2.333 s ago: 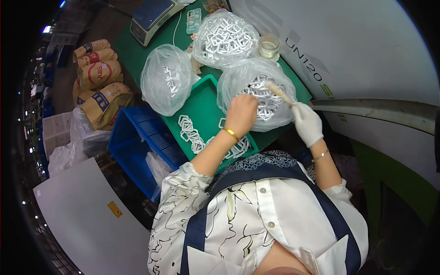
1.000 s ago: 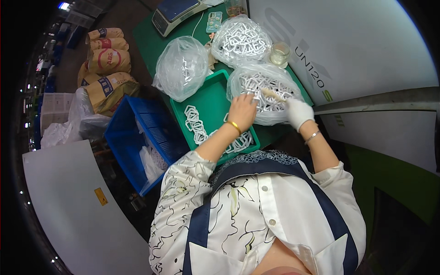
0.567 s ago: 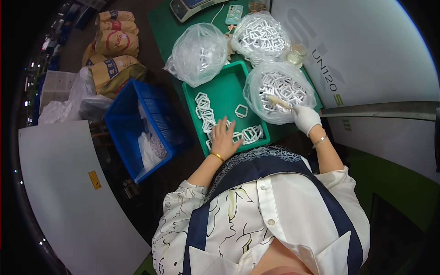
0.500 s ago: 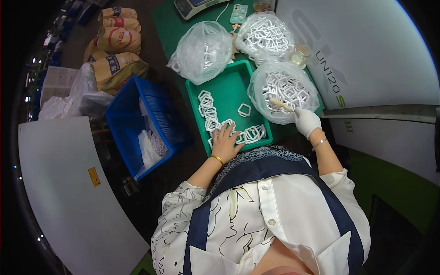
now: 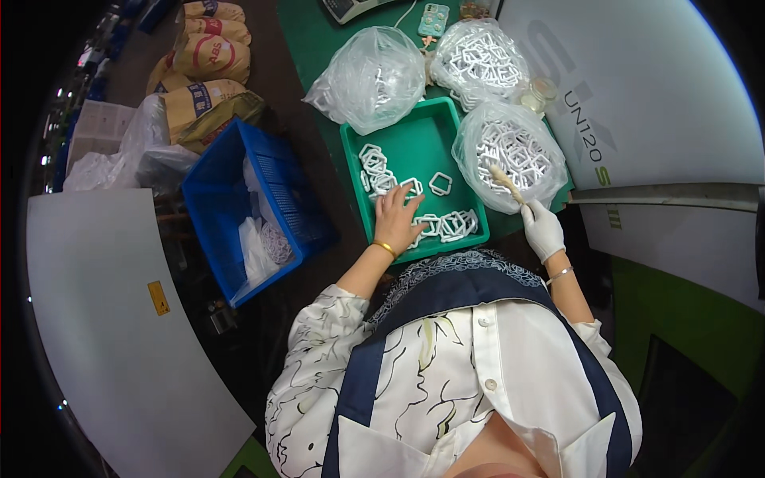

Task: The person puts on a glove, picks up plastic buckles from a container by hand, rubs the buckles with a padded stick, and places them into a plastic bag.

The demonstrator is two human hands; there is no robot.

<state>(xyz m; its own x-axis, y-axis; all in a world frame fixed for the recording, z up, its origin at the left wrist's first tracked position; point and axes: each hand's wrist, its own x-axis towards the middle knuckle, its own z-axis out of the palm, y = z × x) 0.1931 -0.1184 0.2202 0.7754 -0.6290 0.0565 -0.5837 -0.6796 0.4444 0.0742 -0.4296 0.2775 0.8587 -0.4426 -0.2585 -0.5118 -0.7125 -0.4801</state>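
In the head view, the person leans over a green counter [image 5: 307,48] with both forearms reaching forward from the lower part of the picture. The left hand [image 5: 396,219] is bare, with a gold bangle at the wrist. It rests palm down, fingers spread wide, inside a shallow green tray [image 5: 398,135], and its fingertips touch the white ring-shaped plastic parts [image 5: 374,169] lying there. These parts sit in a loose row along the tray's left side and in a cluster along its near edge, just beside the hand. One single part [image 5: 440,184] lies apart near the tray's middle.

The right hand [image 5: 543,229] wears a white glove and is closed around the lower end of a thin pale stick [image 5: 507,184]. The stick slants up and to the left, and its tip reaches into an open clear plastic bag [image 5: 510,155] full of the same white parts. This bag stands just to the right of the tray, touching its edge.

Two more clear bags lie farther back on the counter: one mostly empty [image 5: 370,76] behind the tray, and one packed with white parts [image 5: 478,60] to its right. A small phone [image 5: 434,17] lies near the far edge.

To the left of the counter stands a blue plastic crate [image 5: 239,199] holding crumpled plastic, and beyond it brown sacks [image 5: 207,56] are piled on the floor.
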